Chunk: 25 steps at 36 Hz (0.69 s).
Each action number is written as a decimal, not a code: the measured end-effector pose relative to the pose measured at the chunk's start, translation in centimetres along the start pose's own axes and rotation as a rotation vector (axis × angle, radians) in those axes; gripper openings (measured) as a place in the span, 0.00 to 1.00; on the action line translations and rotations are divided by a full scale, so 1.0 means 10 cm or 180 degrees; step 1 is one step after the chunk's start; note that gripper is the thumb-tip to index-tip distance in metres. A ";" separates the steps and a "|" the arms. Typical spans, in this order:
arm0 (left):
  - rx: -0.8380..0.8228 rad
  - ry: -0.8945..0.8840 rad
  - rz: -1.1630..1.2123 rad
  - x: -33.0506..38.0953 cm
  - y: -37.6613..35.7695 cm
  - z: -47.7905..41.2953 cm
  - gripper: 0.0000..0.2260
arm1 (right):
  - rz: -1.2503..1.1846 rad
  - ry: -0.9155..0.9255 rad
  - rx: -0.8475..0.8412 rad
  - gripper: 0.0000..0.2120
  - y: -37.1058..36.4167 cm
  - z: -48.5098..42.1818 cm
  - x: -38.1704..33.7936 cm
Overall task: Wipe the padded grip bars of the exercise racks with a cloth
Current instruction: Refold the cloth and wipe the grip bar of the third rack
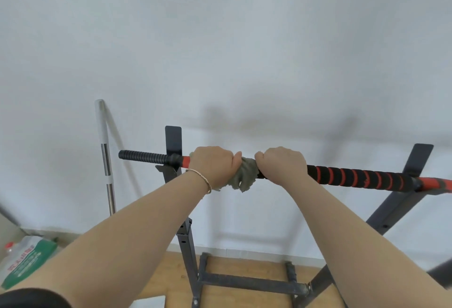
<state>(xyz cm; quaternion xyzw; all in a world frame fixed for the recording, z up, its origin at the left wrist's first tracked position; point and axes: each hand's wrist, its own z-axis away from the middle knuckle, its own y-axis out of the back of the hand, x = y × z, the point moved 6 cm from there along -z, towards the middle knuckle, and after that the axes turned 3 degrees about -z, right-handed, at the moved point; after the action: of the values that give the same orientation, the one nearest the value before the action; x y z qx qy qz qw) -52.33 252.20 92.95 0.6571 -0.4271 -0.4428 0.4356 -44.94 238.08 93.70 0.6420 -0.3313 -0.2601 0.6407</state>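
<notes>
Head camera looks forward and down, close over the padded bar.

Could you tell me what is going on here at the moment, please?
A person is wiping a padded bar that lies across a dark metal rack. The left hand grips a grey-green cloth bunched round the bar, and the right hand grips the bar right beside it. The black-and-red padding to the right of the hands is uncovered. A metal pole leans against the wall at the left.
</notes>
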 end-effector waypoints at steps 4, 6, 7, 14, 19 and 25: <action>0.0030 -0.0003 0.0175 -0.11 -0.02 0.01 0.29 | -0.0024 0.0050 0.1736 0.14 0.05 0.33 -0.10; 0.0006 0.0027 0.0214 -0.16 -0.04 0.01 0.32 | -0.0286 0.0031 0.2432 0.19 0.08 0.45 -0.06; 0.0022 0.0045 0.0218 -0.18 -0.04 0.02 0.32 | -0.0292 0.0050 0.2503 0.19 0.09 0.48 -0.08; -0.0045 0.0122 0.0126 -0.12 0.00 0.05 0.31 | -0.0569 -0.0778 0.0119 0.12 0.06 -0.01 0.03; -0.0038 -0.0053 0.0050 -0.11 0.01 0.08 0.28 | -0.1720 -0.0774 -0.1281 0.21 0.03 -0.07 -0.18; -0.0021 -0.0162 -0.0024 -0.25 0.00 0.11 0.22 | 0.0270 0.0241 0.0495 0.15 0.04 0.06 -0.24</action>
<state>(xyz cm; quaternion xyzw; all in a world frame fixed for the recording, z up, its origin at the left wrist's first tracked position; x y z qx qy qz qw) -53.96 254.36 93.25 0.6457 -0.4341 -0.4625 0.4251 -46.95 239.51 93.84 0.6845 -0.3529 -0.1817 0.6115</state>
